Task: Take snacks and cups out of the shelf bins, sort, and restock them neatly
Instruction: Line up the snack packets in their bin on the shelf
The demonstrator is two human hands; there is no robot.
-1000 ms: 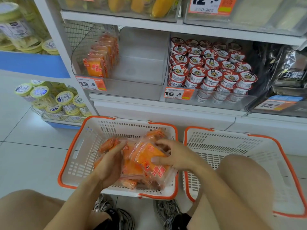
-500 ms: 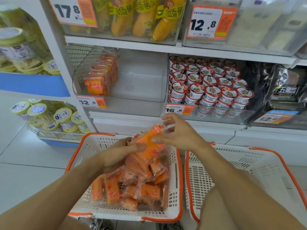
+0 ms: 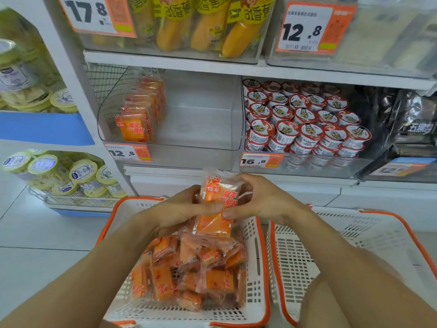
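Both hands hold a small stack of orange snack packets (image 3: pixel 218 200) upright above the left basket. My left hand (image 3: pixel 179 209) grips the stack from the left, my right hand (image 3: pixel 262 200) from the right. Below them, the white basket with an orange rim (image 3: pixel 261 268) holds several more orange packets (image 3: pixel 189 268) in a loose pile. On the shelf, a clear bin (image 3: pixel 201 119) has one row of the same orange packets (image 3: pixel 139 114) standing at its left side. The bin to its right is filled with red-lidded cups (image 3: pixel 305 119).
A second white basket (image 3: pixel 350 235) sits at the right with nothing in it. My bare knee (image 3: pixel 354 294) overlaps its near side. Yellow banana-bread packs (image 3: pixel 203 22) fill the upper shelf. Black bags (image 3: pixel 411 119) sit at far right, tubs with yellow lids (image 3: pixel 63 171) at lower left.
My hands have lifted a stack of orange packets up out of the basket pile and squared it upright. The view has tilted upward toward the shelf.
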